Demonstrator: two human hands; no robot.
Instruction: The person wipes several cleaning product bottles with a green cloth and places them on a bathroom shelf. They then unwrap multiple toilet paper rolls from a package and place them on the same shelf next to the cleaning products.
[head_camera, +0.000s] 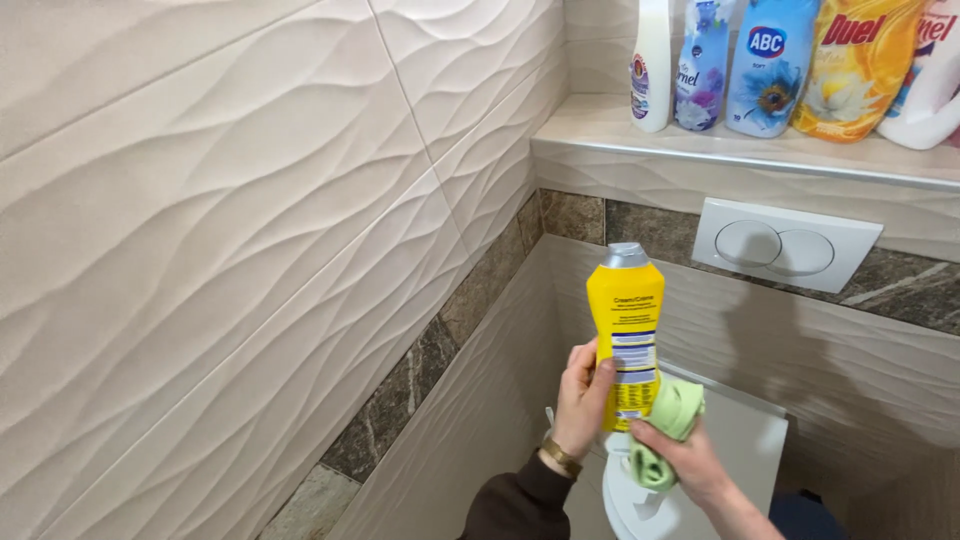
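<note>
The left hand (583, 395) wraps its fingers around the lower part of an upright yellow bottle (626, 325) with a grey cap. At its four o'clock, the right hand (690, 462) pinches a green cloth (668, 425) that touches the bottle's base. At one o'clock sits a white flush plate (785, 244), under a shelf (740, 150) of detergent bottles (775, 62).

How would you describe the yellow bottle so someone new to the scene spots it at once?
Start at the white flush plate on the back wall under the tiled shelf. Below and left of it, the left hand holds a yellow bottle upright above the white toilet. Unlike the bottles standing on the shelf, it is held in the air, with a grey cap, beside the right hand gripping a green cloth.
</note>
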